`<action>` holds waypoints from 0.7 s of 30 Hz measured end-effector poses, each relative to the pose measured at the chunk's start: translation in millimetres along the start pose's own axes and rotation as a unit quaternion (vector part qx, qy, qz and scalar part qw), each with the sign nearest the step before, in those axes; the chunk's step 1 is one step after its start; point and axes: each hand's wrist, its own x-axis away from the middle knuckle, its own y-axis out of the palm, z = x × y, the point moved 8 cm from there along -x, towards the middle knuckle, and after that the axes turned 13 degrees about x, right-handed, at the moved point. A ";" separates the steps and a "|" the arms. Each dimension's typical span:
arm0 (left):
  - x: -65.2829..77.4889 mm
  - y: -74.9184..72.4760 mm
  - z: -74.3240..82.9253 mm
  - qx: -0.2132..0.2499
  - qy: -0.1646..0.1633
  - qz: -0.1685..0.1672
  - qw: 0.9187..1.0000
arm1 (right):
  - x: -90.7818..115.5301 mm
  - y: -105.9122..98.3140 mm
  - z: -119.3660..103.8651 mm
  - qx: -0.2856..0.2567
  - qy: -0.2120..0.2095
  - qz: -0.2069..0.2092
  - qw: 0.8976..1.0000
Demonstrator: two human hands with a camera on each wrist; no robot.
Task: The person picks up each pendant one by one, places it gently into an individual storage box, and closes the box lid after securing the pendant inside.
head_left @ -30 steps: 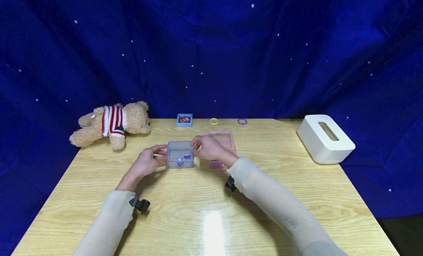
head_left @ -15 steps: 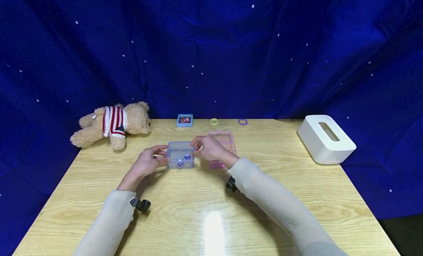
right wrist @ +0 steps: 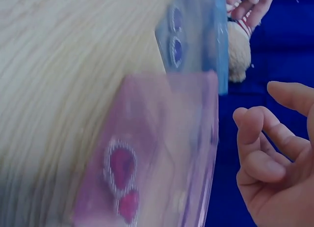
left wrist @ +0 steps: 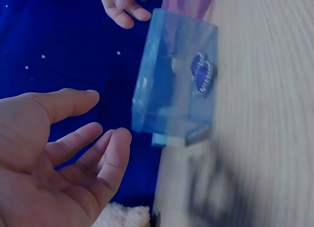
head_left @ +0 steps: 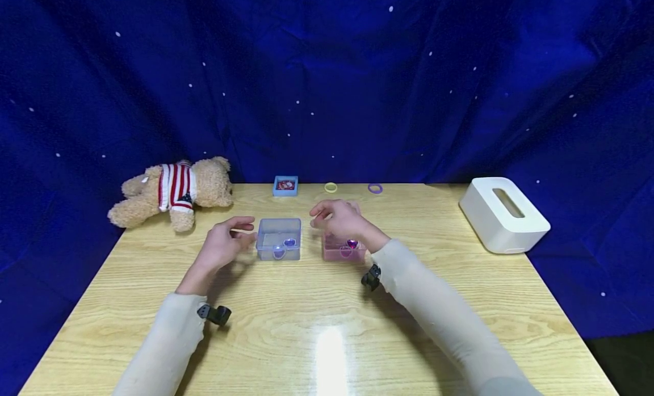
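A see-through blue box (head_left: pixel 278 240) with purple oval gem pieces at its front stands mid-table in the head view. Just left of it is my left hand (head_left: pixel 225 245), fingers loosely bent and holding nothing; the left wrist view shows a gap between the fingertips and the blue box (left wrist: pixel 174 80). My right hand (head_left: pixel 341 217) hovers over a see-through pink box (head_left: pixel 332 253), hiding much of it. In the right wrist view the fingers are curved, nothing between them, apart from the pink box (right wrist: pixel 147 158) with its red-pink gem pieces (right wrist: pixel 121 168).
A small light-blue square case (head_left: pixel 285 186), a yellow ring (head_left: pixel 330 188) and a purple ring (head_left: pixel 375 188) lie along the back edge. A teddy bear (head_left: pixel 176 192) lies at the back left. A white tissue box (head_left: pixel 503 217) stands at the right.
Both hands have come off the blue box. The right moved right and slightly back, over the pink box; the left drew slightly left. The blue box stays in place.
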 end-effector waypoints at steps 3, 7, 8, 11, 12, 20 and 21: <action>-1.2 2.9 8.9 0.003 0.018 0.003 1.000 | 3.0 -10.1 8.7 -0.021 0.008 0.010 1.000; -2.2 13.3 18.0 0.030 0.024 0.005 0.999 | 6.4 -21.8 21.6 -0.050 0.018 0.021 0.998; -2.0 17.0 20.0 0.038 0.024 0.005 0.999 | 7.1 -24.0 25.4 -0.057 0.022 0.022 0.998; -0.9 30.3 25.2 0.061 0.020 0.002 0.998 | 9.3 -30.0 37.0 -0.084 0.033 0.025 0.996; -0.7 35.2 27.0 0.064 0.020 0.002 0.998 | 10.2 -32.1 40.5 -0.092 0.035 0.027 0.995; -1.8 76.3 37.7 0.067 0.023 -0.010 0.997 | 17.4 -42.8 70.4 -0.114 0.058 0.047 0.991; -2.6 80.6 37.9 0.065 0.025 -0.010 0.997 | 18.1 -43.2 74.0 -0.115 0.064 0.049 0.990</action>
